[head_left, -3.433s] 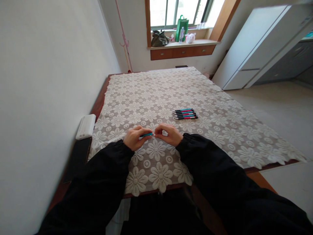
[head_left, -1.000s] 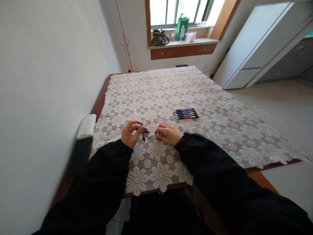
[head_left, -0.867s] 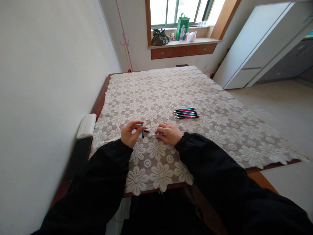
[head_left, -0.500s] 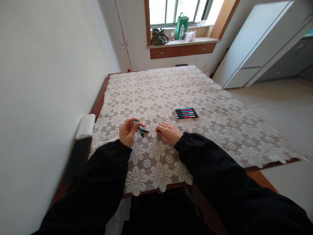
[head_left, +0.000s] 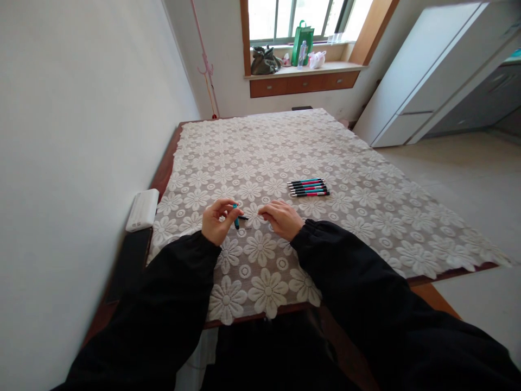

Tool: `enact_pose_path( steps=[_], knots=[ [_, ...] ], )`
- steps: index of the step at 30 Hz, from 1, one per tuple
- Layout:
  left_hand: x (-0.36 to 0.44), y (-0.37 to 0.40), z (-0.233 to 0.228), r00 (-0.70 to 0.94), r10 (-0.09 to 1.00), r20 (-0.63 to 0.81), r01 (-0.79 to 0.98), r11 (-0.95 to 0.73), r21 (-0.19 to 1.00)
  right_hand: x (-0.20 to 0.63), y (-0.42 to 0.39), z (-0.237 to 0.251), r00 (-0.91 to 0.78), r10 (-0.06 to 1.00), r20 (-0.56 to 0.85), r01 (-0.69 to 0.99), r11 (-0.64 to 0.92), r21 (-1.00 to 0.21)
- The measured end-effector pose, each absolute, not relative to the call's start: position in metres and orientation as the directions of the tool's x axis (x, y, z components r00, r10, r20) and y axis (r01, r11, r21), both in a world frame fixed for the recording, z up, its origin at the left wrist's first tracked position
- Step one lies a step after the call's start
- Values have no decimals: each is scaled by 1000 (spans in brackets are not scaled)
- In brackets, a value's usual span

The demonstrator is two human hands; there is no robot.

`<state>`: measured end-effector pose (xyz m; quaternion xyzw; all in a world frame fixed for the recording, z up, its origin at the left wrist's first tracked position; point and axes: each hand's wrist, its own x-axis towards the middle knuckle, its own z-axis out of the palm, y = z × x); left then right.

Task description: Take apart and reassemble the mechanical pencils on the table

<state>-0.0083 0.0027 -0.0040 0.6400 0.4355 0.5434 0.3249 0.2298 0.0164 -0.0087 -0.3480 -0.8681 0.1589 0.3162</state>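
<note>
Between thumb and fingertips, my left hand [head_left: 217, 221] pinches a teal pen barrel [head_left: 236, 218] with a dark lower end, standing nearly upright. Just right of it a short black pen part [head_left: 243, 218] shows on the lace tablecloth [head_left: 268, 290], partly hidden by the barrel and fingers. A small gap away, my right hand [head_left: 283, 218] is closed in a pinch, its fingertips pointing left toward the barrel. Anything in that pinch is too small to make out. Beyond my right hand lies a neat row of several teal, pink and black pens [head_left: 308, 188].
A white box-shaped device [head_left: 142, 210] and a black flat object [head_left: 129, 264] lie along the table's left edge by the wall. At the back, bags and a bottle [head_left: 302, 55] stand on the windowsill. A white refrigerator [head_left: 423, 70] is off to the right.
My left hand has shifted slightly right, and the barrel in it has turned more upright. The fingers of my right hand have moved a little while staying pinched.
</note>
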Motion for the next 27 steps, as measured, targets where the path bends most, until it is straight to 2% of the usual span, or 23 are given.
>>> enact_pose_path(
  steps=[3,5,7,11,16,27],
  knots=[
    [-7,-2,-1,92,817,569,343,-563,752,228,12,-5,-386,767,513,406,640,-652],
    [-7,-4,1,166,750,641,392,-646,655,227,11,-3,-258,815,519,249,575,-779],
    [-7,-5,2,235,707,667,405,-695,594,226,11,-1,-162,847,506,72,522,-850],
    [-9,-4,0,314,682,661,424,-723,545,226,14,5,-99,857,506,-48,504,-863],
    [-8,-2,0,332,674,660,441,-729,523,222,8,8,-117,883,455,-235,420,-877],
    [-9,-2,-2,330,689,646,451,-716,533,222,1,12,-85,882,463,-169,445,-880]
  ],
)
